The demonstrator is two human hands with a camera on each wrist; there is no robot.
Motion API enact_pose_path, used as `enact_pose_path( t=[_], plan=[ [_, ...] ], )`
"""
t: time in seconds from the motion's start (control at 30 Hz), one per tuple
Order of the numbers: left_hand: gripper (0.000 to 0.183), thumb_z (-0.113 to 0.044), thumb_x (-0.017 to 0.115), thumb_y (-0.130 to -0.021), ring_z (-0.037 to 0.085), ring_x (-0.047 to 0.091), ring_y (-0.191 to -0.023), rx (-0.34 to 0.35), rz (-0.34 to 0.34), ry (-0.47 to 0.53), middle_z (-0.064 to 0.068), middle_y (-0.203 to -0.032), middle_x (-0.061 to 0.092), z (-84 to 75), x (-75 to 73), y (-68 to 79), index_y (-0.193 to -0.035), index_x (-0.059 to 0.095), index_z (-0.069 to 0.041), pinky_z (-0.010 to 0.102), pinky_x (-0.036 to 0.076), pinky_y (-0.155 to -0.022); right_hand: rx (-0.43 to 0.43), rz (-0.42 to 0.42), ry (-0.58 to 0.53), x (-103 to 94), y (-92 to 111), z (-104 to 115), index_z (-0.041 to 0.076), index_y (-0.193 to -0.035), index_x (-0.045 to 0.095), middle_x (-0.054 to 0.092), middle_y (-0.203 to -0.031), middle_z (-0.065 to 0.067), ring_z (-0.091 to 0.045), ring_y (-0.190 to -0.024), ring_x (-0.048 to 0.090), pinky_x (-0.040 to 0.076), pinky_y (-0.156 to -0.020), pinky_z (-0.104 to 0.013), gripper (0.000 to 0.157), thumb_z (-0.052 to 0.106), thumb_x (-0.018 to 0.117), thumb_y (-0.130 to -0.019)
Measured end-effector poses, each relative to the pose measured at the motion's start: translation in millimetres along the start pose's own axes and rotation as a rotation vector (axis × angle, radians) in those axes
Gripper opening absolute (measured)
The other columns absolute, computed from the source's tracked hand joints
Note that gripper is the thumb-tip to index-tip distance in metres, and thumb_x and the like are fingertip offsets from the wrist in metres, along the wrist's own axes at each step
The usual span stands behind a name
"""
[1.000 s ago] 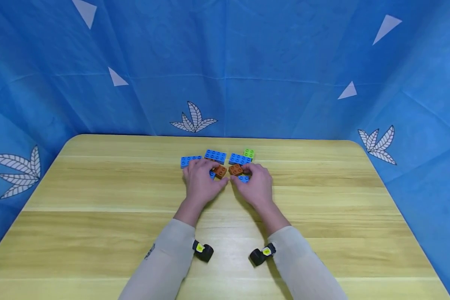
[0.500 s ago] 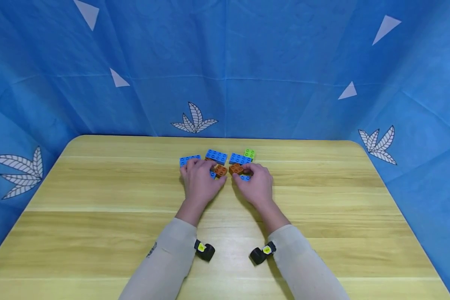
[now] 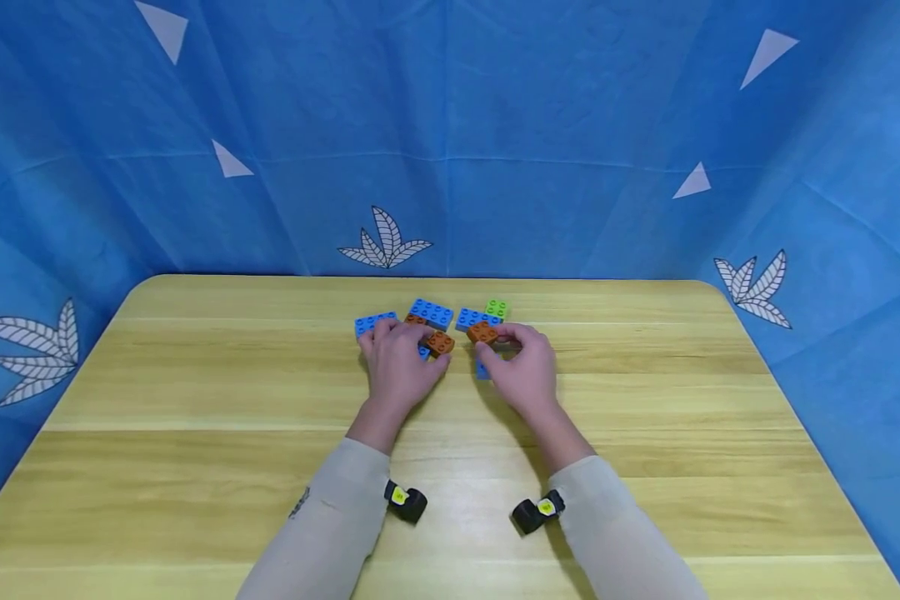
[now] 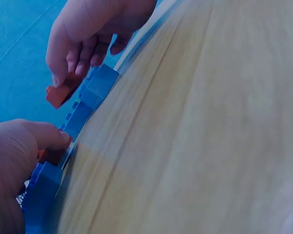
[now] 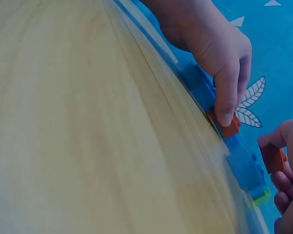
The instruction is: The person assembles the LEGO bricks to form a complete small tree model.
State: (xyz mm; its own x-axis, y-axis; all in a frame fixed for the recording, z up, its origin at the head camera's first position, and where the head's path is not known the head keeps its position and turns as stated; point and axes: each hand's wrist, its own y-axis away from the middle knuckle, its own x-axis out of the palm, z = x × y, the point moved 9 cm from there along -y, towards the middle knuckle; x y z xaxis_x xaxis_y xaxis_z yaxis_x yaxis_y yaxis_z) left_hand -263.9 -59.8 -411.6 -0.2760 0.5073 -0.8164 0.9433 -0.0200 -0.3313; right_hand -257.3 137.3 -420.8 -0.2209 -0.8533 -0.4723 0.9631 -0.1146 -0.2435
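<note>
My right hand pinches an orange-brown two-by-two toy brick between thumb and fingers. In the right wrist view that brick is tilted and held off the table. To its left, my left hand grips a second orange-brown brick low at the table; its thumb lies against this brick in the right wrist view. A blue brick lies partly hidden under the right hand. Another blue brick peeks out beneath the left hand's fingers.
Behind the hands lie longer blue bricks: one at left, one in the middle, one at right. A green brick adjoins the right one. A further orange-brown brick sits beside the middle one. A blue curtain backs the wooden table.
My right hand has lifted its orange-brown brick and shifted slightly right, showing more of the blue brick below it. My left hand has stayed nearly in place.
</note>
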Motion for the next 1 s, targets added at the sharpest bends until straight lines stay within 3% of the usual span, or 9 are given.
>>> enact_pose_path(
  t=[0.2,0.3,0.5,0.67,1.0],
  plan=[
    [0.039,-0.035,0.087,-0.077,0.026,0.046,-0.107,0.045,-0.069,0.096,0.003,-0.106,0.072,-6.0,-14.1,4.0,-0.106,0.076,-0.012,0.046,0.031,-0.092,0.004,0.012,-0.009,-13.9,8.7,2.6,0.008,-0.106,0.073,0.067,-0.101,-0.004,-0.025,-0.098,0.059,0.048,-0.085,-0.041,0.028,0.024,0.081,-0.084],
    [0.037,-0.032,0.087,-0.077,0.024,0.049,-0.101,0.061,-0.073,0.168,0.002,-0.104,0.071,-10.7,-18.8,8.8,-0.105,0.076,-0.012,0.042,0.037,-0.090,-0.001,0.021,0.003,-22.6,13.9,2.1,0.008,-0.104,0.073,0.067,-0.100,-0.005,-0.025,-0.097,0.059,0.047,-0.085,-0.041,0.027,0.023,0.082,-0.084],
    [0.036,-0.026,0.088,-0.077,0.020,0.056,-0.084,0.021,0.049,0.313,0.002,-0.098,0.067,-15.2,-13.3,23.8,-0.106,0.075,-0.009,0.037,0.048,-0.075,-0.005,0.061,0.056,-40.5,24.8,1.1,0.006,-0.106,0.072,0.068,-0.101,-0.007,-0.027,-0.097,0.060,0.047,-0.086,-0.044,0.029,0.020,0.082,-0.083],
    [0.036,-0.025,0.089,-0.077,0.017,0.051,-0.072,-0.035,0.129,0.375,-0.001,-0.094,0.064,-12.7,-5.4,35.5,-0.106,0.074,-0.009,0.032,0.046,-0.064,0.020,0.125,0.103,-47.3,33.7,-3.9,0.008,-0.109,0.072,0.068,-0.103,-0.006,-0.028,-0.099,0.059,0.045,-0.088,-0.046,0.031,0.022,0.081,-0.083],
    [0.036,-0.025,0.090,-0.077,0.017,0.048,-0.065,-0.014,0.236,0.428,-0.002,-0.089,0.062,-14.8,2.9,46.9,-0.106,0.074,-0.011,0.030,0.042,-0.059,-0.008,0.266,0.140,-39.1,42.3,-11.9,0.008,-0.103,0.073,0.068,-0.095,-0.002,-0.022,-0.090,0.060,0.048,-0.081,-0.041,0.027,0.019,0.083,-0.080]
  ],
)
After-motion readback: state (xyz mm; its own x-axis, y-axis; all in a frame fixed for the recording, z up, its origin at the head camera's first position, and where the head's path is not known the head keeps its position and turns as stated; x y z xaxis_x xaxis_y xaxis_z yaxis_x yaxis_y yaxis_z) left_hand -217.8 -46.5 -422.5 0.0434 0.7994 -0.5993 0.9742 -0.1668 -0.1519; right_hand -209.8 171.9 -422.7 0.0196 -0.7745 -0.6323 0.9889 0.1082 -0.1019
